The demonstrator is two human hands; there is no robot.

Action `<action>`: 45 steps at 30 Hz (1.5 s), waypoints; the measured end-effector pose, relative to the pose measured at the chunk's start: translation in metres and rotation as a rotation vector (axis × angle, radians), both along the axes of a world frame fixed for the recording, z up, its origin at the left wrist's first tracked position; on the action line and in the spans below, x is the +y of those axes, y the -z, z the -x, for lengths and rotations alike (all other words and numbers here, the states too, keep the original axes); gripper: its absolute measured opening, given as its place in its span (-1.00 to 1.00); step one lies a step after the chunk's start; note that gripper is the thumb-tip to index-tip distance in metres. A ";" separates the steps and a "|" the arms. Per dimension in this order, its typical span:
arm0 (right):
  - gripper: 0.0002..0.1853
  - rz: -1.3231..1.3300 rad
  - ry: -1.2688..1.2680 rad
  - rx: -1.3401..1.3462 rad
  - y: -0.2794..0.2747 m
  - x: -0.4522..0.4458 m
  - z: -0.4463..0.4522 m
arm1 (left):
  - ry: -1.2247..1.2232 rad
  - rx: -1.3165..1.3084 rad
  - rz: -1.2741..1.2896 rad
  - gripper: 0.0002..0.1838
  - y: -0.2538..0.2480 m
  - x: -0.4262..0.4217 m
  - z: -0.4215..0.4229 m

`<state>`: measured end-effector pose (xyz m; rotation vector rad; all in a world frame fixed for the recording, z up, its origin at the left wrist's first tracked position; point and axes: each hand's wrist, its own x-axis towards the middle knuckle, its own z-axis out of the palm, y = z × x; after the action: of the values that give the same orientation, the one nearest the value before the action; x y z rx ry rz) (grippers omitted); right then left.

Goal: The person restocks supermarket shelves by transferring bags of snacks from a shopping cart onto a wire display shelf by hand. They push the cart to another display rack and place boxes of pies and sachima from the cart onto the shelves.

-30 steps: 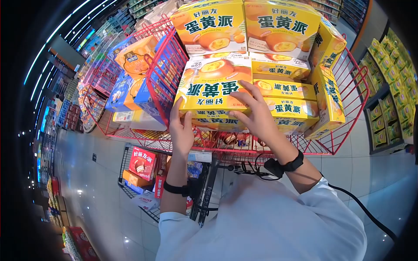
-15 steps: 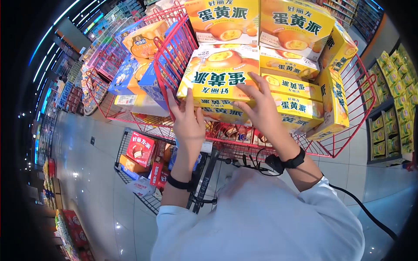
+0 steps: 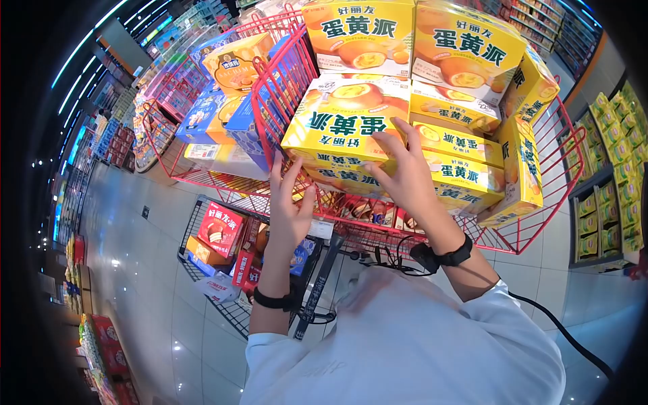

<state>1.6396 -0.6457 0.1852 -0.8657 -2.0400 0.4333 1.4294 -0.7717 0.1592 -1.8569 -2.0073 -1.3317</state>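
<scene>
A yellow custard pie box (image 3: 354, 111) lies flat, its lettering upside down to me, on top of similar boxes in a red wire display basket (image 3: 570, 152). My left hand (image 3: 291, 206) is just below the box's near left corner, fingers spread and holding nothing. Over the near right corner, my right hand (image 3: 407, 177) has its fingers apart, with fingertips at the box edge; whether they touch cannot be made out. Behind stand two upright custard pie boxes, the left one (image 3: 361, 37) and the right one (image 3: 466, 47). More yellow boxes (image 3: 459, 172) are stacked to the right.
Blue and orange boxes (image 3: 236, 64) fill the basket's left section. Below left is a dark shopping cart (image 3: 192, 253) holding a red box (image 3: 219, 226) and other packages. Shelves of yellow-green packs (image 3: 607, 185) stand right. A black cable (image 3: 574, 334) runs from my right side.
My left hand has drawn slightly down and away from the box's near left corner. My right hand stays by the right corner. The whole view has shifted a little.
</scene>
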 end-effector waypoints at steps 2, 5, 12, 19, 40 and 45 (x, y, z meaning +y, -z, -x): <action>-0.42 0.001 -0.008 -0.013 0.000 0.001 -0.002 | 0.052 -0.184 -0.040 -0.50 0.009 -0.015 0.007; -0.40 0.028 -0.043 0.018 0.000 0.005 -0.002 | 0.028 -0.267 -0.077 -0.61 0.024 -0.044 0.040; -0.46 -0.291 0.015 -0.144 -0.030 -0.022 0.000 | -0.709 -0.875 -0.159 -0.56 0.116 -0.163 0.155; -0.66 -0.365 -0.084 -0.321 -0.054 -0.053 0.041 | -1.076 -1.235 0.138 -0.27 0.233 -0.279 0.204; -0.73 0.113 -0.833 -0.506 0.000 -0.139 0.188 | -0.951 -1.813 -0.081 -0.19 0.346 -0.257 0.231; -0.52 0.217 -0.868 -0.877 0.023 -0.140 0.171 | -0.923 -1.869 -0.298 -0.27 0.329 -0.244 0.226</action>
<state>1.4688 -0.7861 0.1625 -0.2136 -3.2130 0.8531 1.2030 -1.0157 -0.1700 1.0942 -2.0339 -2.8014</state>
